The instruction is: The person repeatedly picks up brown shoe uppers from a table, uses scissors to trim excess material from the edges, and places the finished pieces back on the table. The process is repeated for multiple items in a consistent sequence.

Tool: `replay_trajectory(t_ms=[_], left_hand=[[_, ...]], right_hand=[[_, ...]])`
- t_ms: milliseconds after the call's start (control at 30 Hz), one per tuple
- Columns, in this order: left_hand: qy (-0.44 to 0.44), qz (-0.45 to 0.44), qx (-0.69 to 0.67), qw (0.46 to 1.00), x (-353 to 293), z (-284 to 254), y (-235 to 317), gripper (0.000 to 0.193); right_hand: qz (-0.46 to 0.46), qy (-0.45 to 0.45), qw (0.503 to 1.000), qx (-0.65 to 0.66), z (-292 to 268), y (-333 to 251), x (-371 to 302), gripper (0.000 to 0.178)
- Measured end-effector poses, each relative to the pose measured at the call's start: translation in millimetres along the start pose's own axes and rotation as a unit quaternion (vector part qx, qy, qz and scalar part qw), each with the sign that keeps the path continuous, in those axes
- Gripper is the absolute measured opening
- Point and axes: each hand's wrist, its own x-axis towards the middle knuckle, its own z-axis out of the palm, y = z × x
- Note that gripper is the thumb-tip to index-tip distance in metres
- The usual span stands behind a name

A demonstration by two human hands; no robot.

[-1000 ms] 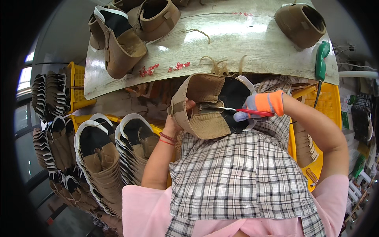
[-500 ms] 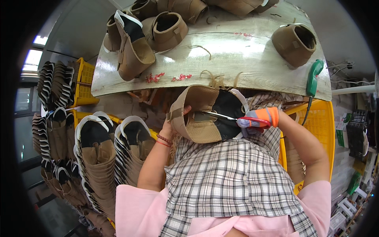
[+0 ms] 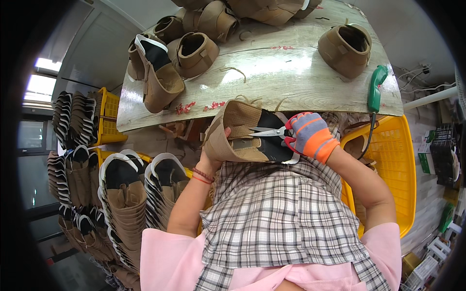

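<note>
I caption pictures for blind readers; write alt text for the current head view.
A person's left grip holds a brown shoe piece while the gloved right grip points red-handled scissors into it. More shoe pieces sit on the pale table ahead, and stacks stand at left.

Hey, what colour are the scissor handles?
Red: the handles of the scissors show best in the head view.

Table [image 3: 272, 82] bears brown uppers [image 3: 198, 62], green tool [image 3: 375, 92], seemingly string [image 3: 235, 71].

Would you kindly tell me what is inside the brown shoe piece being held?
Inside the brown shoe piece are the blades of the scissors, tan and black lining, and a fingertip of the left hand. Whatever lies directly beneath the blades is covered.
</note>
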Motion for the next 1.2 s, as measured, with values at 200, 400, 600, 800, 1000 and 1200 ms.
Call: replay_trajectory(t_ms=[200, 400, 600, 800, 1000, 1200], left_hand=[[0.049, 0.059, 0.052, 0.996, 10.8, -13.6, -6.7, 0.049], [0.102, 0.056, 0.043, 0.992, 8.8, -12.6, -7.8, 0.037], [0.092, 0.065, 0.025, 0.993, 8.1, -9.2, -9.1, 0.036], [0.108, 0.063, 0.032, 0.992, 16.4, -27.6, -19.5, 0.042], [0.108, 0.053, 0.033, 0.992, 28.2, -58.0, -30.1, 0.048], [0.095, 0.064, 0.002, 0.993, 29.0, -71.4, -43.2, 0.045]], right_hand=[[-0.013, 0.021, 0.999, -0.023, 6.8, 8.9, -1.8, 0.035], [-0.014, 0.024, 0.999, -0.014, 13.0, 12.9, 0.1, 0.032], [-0.005, 0.038, 0.999, -0.018, 12.6, 17.9, -8.3, 0.029], [0.002, 0.016, 1.0, -0.009, 10.0, 17.9, -10.6, 0.028], [-0.015, 0.03, 0.999, -0.017, 16.4, 11.7, -3.5, 0.027], [0.032, 0.006, 0.999, -0.037, 22.8, 12.8, -12.4, 0.027]])
